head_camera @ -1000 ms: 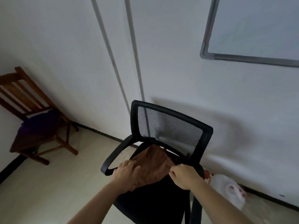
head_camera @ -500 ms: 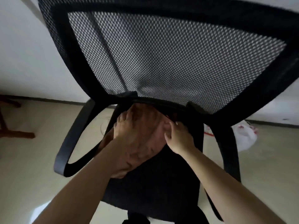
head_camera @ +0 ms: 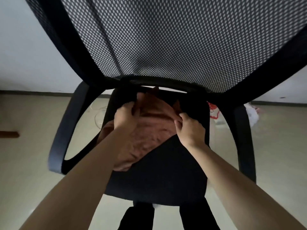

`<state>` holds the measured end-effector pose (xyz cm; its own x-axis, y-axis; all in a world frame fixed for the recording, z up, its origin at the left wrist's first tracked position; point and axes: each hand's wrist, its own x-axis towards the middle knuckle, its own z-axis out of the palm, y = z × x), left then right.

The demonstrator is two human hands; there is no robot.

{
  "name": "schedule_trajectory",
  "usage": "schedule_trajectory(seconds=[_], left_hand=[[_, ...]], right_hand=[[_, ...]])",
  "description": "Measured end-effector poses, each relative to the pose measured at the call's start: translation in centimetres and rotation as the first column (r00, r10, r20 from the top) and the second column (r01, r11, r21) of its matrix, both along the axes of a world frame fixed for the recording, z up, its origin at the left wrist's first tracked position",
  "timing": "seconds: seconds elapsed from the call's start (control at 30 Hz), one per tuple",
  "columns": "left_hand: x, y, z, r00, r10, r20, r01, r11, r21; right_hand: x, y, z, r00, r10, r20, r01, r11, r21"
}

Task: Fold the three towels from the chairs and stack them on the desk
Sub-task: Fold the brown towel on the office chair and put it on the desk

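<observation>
Office chair: black; the bare front of its seat (head_camera: 162, 171) fills the near field.
Left grip: the left hand (head_camera: 124, 117) reaches over the seat's rear left. Its fingers are curled over the towel's far left edge, clenched on cloth.
Right grip: the right hand (head_camera: 189, 128) pinches the towel's right edge between thumb and curled fingers, grasping cloth.
Towel: brown and crumpled (head_camera: 149, 130), it lies on the rear left of the seat. One lobe droops over the seat's left side toward the left armrest (head_camera: 66, 130), and a small corner shows in the gap under the backrest.
Towel relative to grip: the bulk lies between the two hands and partly beneath the left forearm. Both hands touch it at opposite edges.
Handling, judged: soft, light and limp, not fragile. It will sag between the hands and may catch on the backrest bar. Two corners of one edge look like the best hold, so that it hangs flat.
Backrest: black mesh (head_camera: 166, 39), leaning over the towel.
Floor: pale (head_camera: 25, 163). A white bag (head_camera: 252, 113) lies behind the chair on the right.
Table: not in view.
Progress, judged: the towel is not yet lifted clear or folded.
</observation>
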<state>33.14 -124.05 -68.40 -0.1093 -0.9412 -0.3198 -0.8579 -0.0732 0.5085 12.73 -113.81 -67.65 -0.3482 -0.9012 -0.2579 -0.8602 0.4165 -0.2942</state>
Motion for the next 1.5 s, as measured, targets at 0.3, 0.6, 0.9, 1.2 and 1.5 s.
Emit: schedule_trajectory(seconds=[0.3, 0.6, 0.9, 1.2, 1.5], left_hand=[[4.0, 4.2, 12.3, 0.976, 0.115, -0.187, -0.116, 0.993, 0.003], [6.7, 7.6, 27.0, 0.959, 0.064, -0.276, -0.095, 0.991, -0.099], [10.4, 14.3, 37.8, 0.979, 0.05, -0.199, -0.095, 0.97, -0.224], [8.0, 22.4, 47.5, 0.968, 0.129, -0.216, -0.217, 0.865, -0.453], [4.5, 27.7, 53.3, 0.682, 0.503, -0.53, -0.522, 0.843, 0.128]], right_hand=[[1.0, 3.2, 10.3, 0.999, -0.029, 0.043, 0.029, 1.0, 0.003], [3.2, 6.6, 25.1, 0.997, 0.068, -0.04, -0.076, 0.967, -0.242], [-1.6, 11.9, 35.6, 0.999, 0.02, -0.026, -0.029, 0.905, -0.424], [-6.1, 22.0, 41.0, 0.935, 0.33, -0.131, -0.346, 0.929, -0.129], [-6.4, 25.1, 39.3, 0.981, 0.146, 0.124, -0.106, 0.953, -0.284]])
